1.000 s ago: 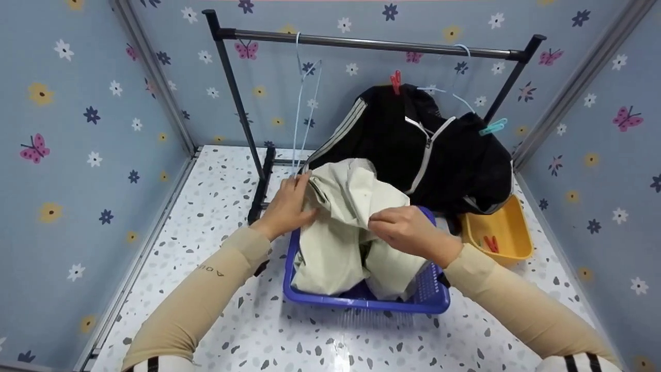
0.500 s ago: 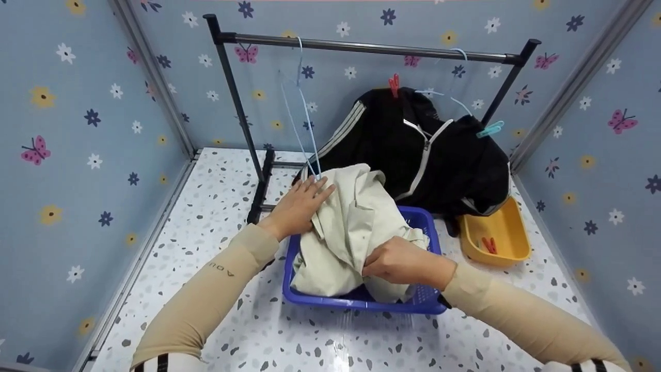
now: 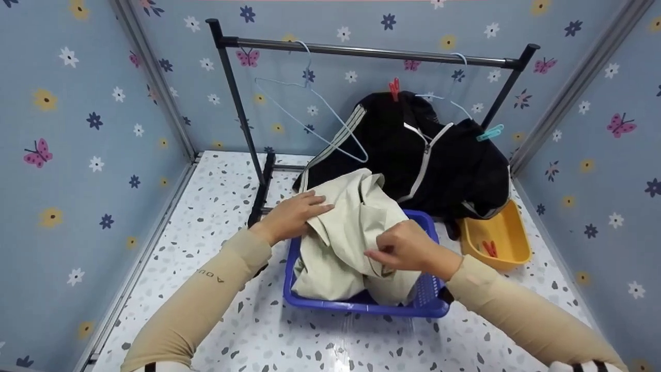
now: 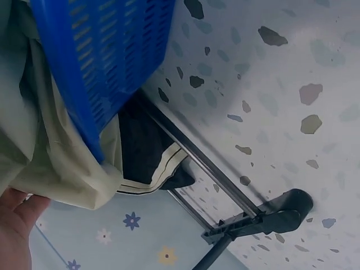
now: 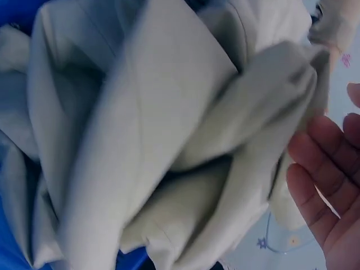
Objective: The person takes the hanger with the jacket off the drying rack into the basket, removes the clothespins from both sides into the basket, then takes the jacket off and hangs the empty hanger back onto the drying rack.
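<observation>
A crumpled pale beige garment [image 3: 346, 222], its kind unclear from the folds, lies heaped in and above a blue plastic basket [image 3: 335, 305]. My left hand [image 3: 289, 214] rests on its upper left side with fingers extended; the left wrist view catches the fingertips against the cloth's edge. Over the garment's right side is my right hand [image 3: 408, 248]. The right wrist view shows its fingers [image 5: 320, 157] loosely bent beside the cloth, holding nothing visible. Behind hangs a light blue wire hanger [image 3: 330, 106], bare, on the rack's rail [image 3: 361, 50].
A black zip jacket [image 3: 382, 139] hangs at the right on another hanger, with a red clothespin [image 3: 394, 89] and a turquoise clothespin [image 3: 490, 133] at its shoulders. Below it stands a yellow tub [image 3: 508, 237] with red clothespins [image 3: 490, 248] inside. Patterned walls enclose the floor.
The bare hanger has turned to show its wide side. My left hand has drawn slightly back from the hanger. My right hand moved down along the garment, then slightly up, and its thumb now stands apart.
</observation>
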### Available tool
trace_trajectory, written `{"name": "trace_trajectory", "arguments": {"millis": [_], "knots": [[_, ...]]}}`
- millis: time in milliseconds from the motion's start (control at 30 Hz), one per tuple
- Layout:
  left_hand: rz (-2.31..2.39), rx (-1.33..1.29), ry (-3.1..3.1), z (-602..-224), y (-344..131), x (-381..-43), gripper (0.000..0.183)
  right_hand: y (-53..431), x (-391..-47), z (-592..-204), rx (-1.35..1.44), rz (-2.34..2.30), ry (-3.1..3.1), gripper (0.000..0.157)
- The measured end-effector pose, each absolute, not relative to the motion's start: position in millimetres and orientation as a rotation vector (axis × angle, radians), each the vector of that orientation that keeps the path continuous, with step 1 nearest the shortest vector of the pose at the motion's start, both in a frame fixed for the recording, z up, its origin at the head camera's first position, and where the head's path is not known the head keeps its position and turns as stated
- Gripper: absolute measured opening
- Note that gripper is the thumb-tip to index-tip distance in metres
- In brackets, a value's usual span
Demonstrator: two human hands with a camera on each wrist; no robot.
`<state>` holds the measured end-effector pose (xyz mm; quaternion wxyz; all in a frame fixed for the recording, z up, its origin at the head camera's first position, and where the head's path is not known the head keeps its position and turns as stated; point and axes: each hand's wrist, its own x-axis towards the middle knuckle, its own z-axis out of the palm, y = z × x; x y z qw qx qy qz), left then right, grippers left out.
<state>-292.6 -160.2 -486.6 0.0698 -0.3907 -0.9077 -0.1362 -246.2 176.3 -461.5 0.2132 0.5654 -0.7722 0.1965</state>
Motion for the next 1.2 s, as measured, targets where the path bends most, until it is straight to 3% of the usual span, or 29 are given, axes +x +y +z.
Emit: {"name": "trace_trajectory", "arguments": {"millis": [200, 400, 500, 700, 900, 1200], "knots": [[-0.456, -1.248, -2.701, -483, -159, -285, 0.06, 181, -267, -447, 1.32, 0.642, -2.367, 0.029], [-0.431, -1.325, -2.742, -479, -156, -279, 0.051, 185, -292, -449, 1.246, 0.583, -2.836, 0.11], [-0.442, -1.326, -2.842, -480, -154, -274, 0.052, 185, -297, -457, 1.225, 0.565, -3.01, 0.126], [-0.485, -1.361, -2.991, -482, -148, -263, 0.064, 176, -296, -462, 1.255, 0.49, -3.1, 0.142], [-0.302, -1.473, -3.012, -478, -140, -258, 0.078, 160, -292, -457, 1.386, 0.166, -2.997, 0.144], [-0.01, -1.528, -3.096, -486, -139, -257, 0.073, 159, -294, -470, 1.543, 0.017, -3.101, 0.12]]}}
